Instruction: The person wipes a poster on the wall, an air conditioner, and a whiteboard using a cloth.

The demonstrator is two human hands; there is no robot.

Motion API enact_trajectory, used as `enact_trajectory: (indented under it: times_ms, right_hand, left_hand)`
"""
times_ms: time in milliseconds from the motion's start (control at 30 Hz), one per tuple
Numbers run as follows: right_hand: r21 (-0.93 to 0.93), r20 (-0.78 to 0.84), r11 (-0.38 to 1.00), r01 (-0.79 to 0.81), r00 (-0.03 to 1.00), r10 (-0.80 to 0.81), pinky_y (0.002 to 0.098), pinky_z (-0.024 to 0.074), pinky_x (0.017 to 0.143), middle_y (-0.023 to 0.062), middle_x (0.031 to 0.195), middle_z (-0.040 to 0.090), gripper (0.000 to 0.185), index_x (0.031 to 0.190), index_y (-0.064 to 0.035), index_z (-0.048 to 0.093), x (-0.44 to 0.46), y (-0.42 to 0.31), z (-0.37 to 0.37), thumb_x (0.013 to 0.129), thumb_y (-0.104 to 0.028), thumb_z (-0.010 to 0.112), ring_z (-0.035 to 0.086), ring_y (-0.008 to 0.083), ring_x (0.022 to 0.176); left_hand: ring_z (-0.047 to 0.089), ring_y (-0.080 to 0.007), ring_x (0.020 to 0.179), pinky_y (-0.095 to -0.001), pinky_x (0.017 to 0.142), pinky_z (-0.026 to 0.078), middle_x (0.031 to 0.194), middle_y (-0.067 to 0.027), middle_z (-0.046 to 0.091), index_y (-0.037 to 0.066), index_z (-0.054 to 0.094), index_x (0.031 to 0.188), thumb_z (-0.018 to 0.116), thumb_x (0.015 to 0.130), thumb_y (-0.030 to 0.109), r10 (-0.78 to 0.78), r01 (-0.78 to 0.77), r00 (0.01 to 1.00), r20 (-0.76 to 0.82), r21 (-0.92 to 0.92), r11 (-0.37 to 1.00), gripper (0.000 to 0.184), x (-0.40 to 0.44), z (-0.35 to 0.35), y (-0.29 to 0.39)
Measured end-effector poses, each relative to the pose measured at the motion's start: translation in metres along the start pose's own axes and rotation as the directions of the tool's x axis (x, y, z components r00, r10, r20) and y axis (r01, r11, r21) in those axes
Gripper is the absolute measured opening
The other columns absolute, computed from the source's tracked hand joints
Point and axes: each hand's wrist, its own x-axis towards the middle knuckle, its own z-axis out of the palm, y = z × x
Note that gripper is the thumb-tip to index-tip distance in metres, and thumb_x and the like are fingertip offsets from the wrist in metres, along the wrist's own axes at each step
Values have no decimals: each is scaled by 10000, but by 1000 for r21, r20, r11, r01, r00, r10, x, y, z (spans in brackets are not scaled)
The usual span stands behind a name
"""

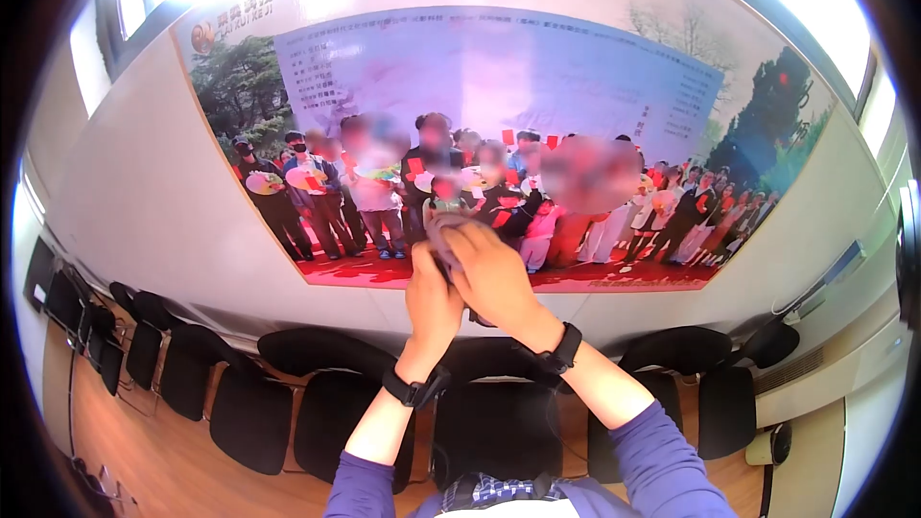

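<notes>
Both of my hands are raised together at the centre, in front of a large group-photo poster (499, 86) on the wall. A bunched greyish-purple cloth (443, 235) sits between them. My right hand (489, 273) is closed over the cloth from above, its fingers bent across it. Just beside it, my left hand (432, 293) is closed against the cloth's lower left side, with its fingers partly hidden. A black band is on each wrist.
A row of black chairs (496, 432) stands along the wall below the poster, with more chairs (251, 417) curving to the left. Wooden floor (173, 470) shows at the lower left. A cable and a wall box (811, 305) are at the right.
</notes>
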Motion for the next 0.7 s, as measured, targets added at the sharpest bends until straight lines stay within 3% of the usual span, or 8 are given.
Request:
enact_trajectory:
  times_ms: [100,200,333,467,633,700]
  right_hand:
    - [-4,-64,995,-97,993,97,424,484,819,144,1137,542,430,1160,-23,523,-4,2,-23,732,-2,565,532,373,1045]
    - [-51,-170,992,-117,980,107,405,487,811,121,1090,557,450,1164,-36,534,-24,15,-32,718,-15,591,549,333,1014]
    - [-105,-162,969,-224,965,206,411,486,823,126,1085,566,445,1155,-36,547,-68,38,-32,712,4,576,549,337,1027]
    - [-108,-118,960,-258,962,246,428,480,831,143,1082,565,442,1145,-21,541,-80,46,-44,705,6,578,542,362,1028]
    - [-53,-283,981,-187,945,165,442,477,793,153,1112,540,454,1168,-7,514,-34,24,-83,719,-10,581,533,382,1015]
    - [-36,-289,980,-195,941,176,452,474,778,150,1092,540,465,1174,-8,515,-16,12,-94,715,-17,587,532,381,998]
  left_hand:
    - [590,-442,835,-481,644,477,1010,-224,568,34,404,1112,603,802,114,151,-151,989,-3,-20,988,377,13,9,30]
    - [585,-418,839,-472,640,492,944,-205,533,3,404,1072,613,774,91,147,-156,985,94,101,983,374,6,29,43]
    - [585,-406,846,-455,627,499,945,-203,509,-22,397,1052,607,723,16,265,-303,934,240,141,942,392,-19,61,30]
    - [582,-421,825,-474,614,482,942,-210,515,-21,384,1062,596,661,-51,243,-308,888,391,113,945,454,-21,63,33]
    - [584,-386,836,-447,675,479,995,-163,541,26,469,1119,555,625,-101,446,-447,893,54,-3,895,517,19,38,81]
    - [586,-394,873,-437,688,485,1015,-163,547,33,464,1128,560,674,-82,468,-468,884,-2,9,884,478,34,31,93]
